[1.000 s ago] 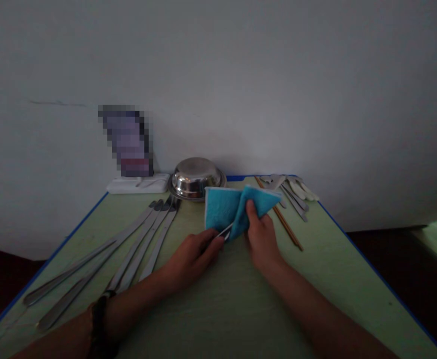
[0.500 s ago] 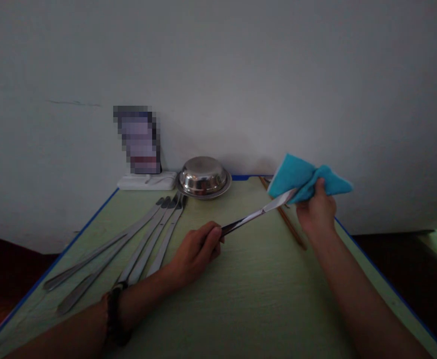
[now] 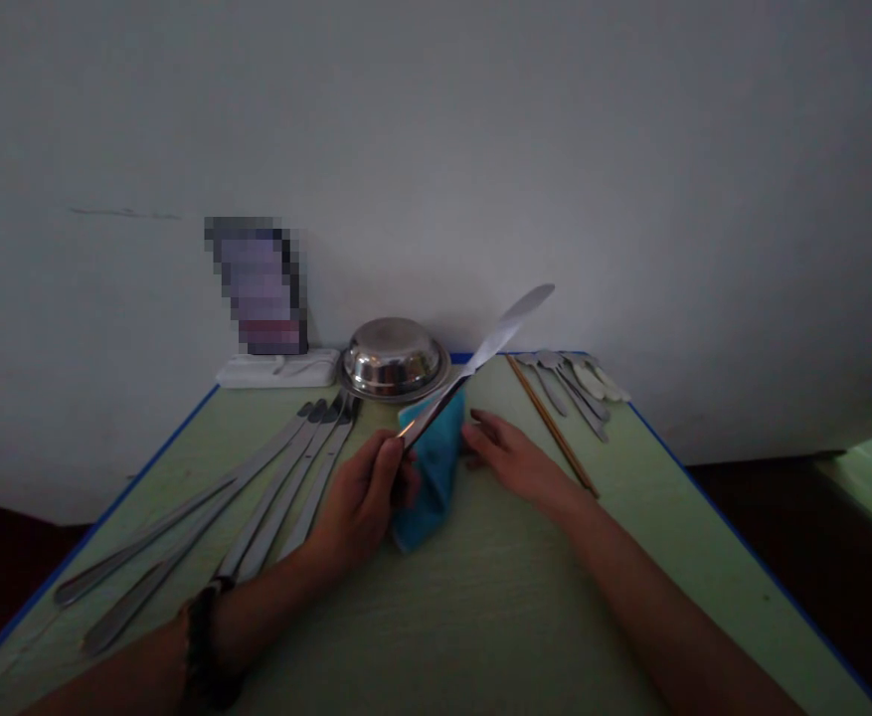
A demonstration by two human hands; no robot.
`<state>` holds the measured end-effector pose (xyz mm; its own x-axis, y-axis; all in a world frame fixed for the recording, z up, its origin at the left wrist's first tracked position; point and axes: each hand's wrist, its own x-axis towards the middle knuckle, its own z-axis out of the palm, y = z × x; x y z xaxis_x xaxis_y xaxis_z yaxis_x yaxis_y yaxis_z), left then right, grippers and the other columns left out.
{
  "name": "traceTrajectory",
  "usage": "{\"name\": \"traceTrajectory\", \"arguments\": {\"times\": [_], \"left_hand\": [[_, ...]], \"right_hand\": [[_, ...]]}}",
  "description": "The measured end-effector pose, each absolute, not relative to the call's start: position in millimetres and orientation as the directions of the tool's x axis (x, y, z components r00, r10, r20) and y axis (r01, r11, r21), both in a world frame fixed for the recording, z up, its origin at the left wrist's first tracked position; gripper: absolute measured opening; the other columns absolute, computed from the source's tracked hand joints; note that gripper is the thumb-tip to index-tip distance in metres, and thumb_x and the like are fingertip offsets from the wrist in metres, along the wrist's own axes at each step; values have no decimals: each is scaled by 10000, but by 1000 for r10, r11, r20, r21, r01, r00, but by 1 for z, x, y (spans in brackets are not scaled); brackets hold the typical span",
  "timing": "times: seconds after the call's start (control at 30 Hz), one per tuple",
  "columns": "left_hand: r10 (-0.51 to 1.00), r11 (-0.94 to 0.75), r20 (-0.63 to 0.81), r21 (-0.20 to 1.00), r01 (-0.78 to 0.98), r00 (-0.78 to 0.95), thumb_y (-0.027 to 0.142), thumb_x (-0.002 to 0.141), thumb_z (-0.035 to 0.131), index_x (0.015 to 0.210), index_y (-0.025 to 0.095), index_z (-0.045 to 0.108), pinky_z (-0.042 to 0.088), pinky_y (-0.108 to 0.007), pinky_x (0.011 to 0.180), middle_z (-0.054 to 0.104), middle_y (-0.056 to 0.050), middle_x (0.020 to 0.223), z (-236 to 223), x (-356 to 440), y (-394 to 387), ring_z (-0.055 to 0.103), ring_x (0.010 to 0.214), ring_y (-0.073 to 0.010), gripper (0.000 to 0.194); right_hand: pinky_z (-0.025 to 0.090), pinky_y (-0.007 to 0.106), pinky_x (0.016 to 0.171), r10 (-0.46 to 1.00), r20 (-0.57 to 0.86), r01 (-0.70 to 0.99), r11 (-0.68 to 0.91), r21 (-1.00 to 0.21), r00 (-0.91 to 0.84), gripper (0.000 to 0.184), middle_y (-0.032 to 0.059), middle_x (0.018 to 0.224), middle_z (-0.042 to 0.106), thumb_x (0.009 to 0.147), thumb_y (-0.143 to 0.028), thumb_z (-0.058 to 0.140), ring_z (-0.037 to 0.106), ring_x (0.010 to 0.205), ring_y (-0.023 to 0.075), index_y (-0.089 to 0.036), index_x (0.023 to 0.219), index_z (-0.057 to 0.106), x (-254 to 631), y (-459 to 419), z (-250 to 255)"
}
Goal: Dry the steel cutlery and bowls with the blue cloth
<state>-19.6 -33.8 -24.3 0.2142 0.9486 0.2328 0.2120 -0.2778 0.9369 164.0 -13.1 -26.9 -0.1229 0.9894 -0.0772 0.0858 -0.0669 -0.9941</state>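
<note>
In the head view my left hand (image 3: 365, 487) is closed around the handle of a table knife (image 3: 502, 333), whose blade points up and to the right. A blue cloth (image 3: 439, 462) hangs or lies beneath the knife, against my left fingers. I cannot tell whether those fingers also grip it. At the cloth's right edge is my right hand (image 3: 517, 457), its fingers apart and slightly blurred, with nothing visible in them. Several long knives and forks (image 3: 257, 477) lie to the left of my left hand.
An upturned steel bowl (image 3: 392, 358) sits at the back of the green table (image 3: 480, 617). Beside it a phone with a blurred screen (image 3: 263, 288) stands on a white base (image 3: 278, 368). Chopsticks (image 3: 555, 428) and several spoons (image 3: 577, 388) lie at the right, by the wall.
The cloth has left the knife's blade and moved left and down to the middle, close to my left hand. My right hand has moved left and opened. The knife now points more steeply upward.
</note>
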Motion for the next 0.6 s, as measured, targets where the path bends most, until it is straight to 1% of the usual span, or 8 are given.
{"name": "traceTrajectory", "arguments": {"times": [0.07, 0.1, 0.13, 0.23, 0.3, 0.4, 0.5, 0.6], "left_hand": [[951, -242, 181, 941, 237, 251, 381, 923, 304, 776, 195, 449, 338, -214, 406, 515, 49, 486, -25, -20, -32, 412, 404, -99, 278], [952, -225, 157, 940, 255, 263, 382, 923, 304, 784, 198, 448, 344, -216, 409, 538, 45, 499, -25, -20, -31, 422, 408, -103, 272], [952, -214, 137, 937, 277, 274, 387, 923, 305, 790, 201, 447, 350, -218, 413, 561, 41, 515, -24, -20, -30, 434, 414, -107, 269], [947, -224, 114, 905, 362, 300, 401, 916, 324, 787, 201, 459, 364, -230, 432, 607, 25, 546, -22, -21, -26, 481, 444, -124, 274], [937, -263, 125, 868, 422, 327, 390, 912, 339, 784, 194, 479, 387, -234, 469, 622, 21, 553, -21, -21, -25, 521, 479, -132, 273], [906, -331, 130, 811, 482, 403, 346, 919, 335, 792, 181, 508, 419, -231, 538, 635, 25, 568, -20, -21, -24, 555, 513, -124, 271], [866, -407, 131, 745, 528, 482, 326, 919, 344, 770, 177, 535, 423, -225, 566, 639, 23, 618, -22, -22, -24, 557, 537, -111, 284], [842, -474, 172, 689, 548, 512, 328, 907, 384, 820, 177, 570, 435, -234, 610, 634, 8, 712, -26, -22, -24, 570, 624, -120, 254]], "right_hand": [[478, 340, 774, 997, 76, 309, 74, -948, -7, 531, 134, 1164, 561, 724, -393, 614, 572, 887, 164, -149, 1184, 509, 173, -14, -22], [474, 327, 762, 990, 142, 359, 131, -924, 3, 535, 128, 1176, 546, 714, -378, 627, 563, 877, 156, -156, 1187, 508, 177, -15, -19], [475, 308, 733, 983, 182, 352, 179, -919, -26, 517, 116, 1163, 548, 720, -370, 621, 560, 851, 143, -166, 1182, 512, 179, -16, -15], [460, 240, 594, 974, 177, 129, 196, -972, -144, 388, 66, 1015, 600, 795, -391, 524, 562, 709, 101, -183, 1122, 538, 175, -18, -9], [443, 222, 543, 977, 155, 5, 158, -987, -147, 324, 50, 936, 612, 820, -412, 477, 560, 652, 91, -166, 1012, 565, 167, -19, -12], [434, 215, 517, 988, 115, -110, 103, -989, -107, 281, 20, 815, 604, 811, -428, 489, 565, 611, 93, -158, 857, 550, 156, -20, -21], [422, 210, 510, 992, 109, -198, 94, -976, -68, 264, 8, 777, 604, 819, -429, 477, 558, 580, 87, -167, 827, 513, 152, -19, -24], [400, 210, 499, 990, 143, -164, 139, -977, -14, 275, 10, 771, 610, 847, -435, 415, 526, 547, 79, -175, 802, 491, 160, -14, -20]]}}
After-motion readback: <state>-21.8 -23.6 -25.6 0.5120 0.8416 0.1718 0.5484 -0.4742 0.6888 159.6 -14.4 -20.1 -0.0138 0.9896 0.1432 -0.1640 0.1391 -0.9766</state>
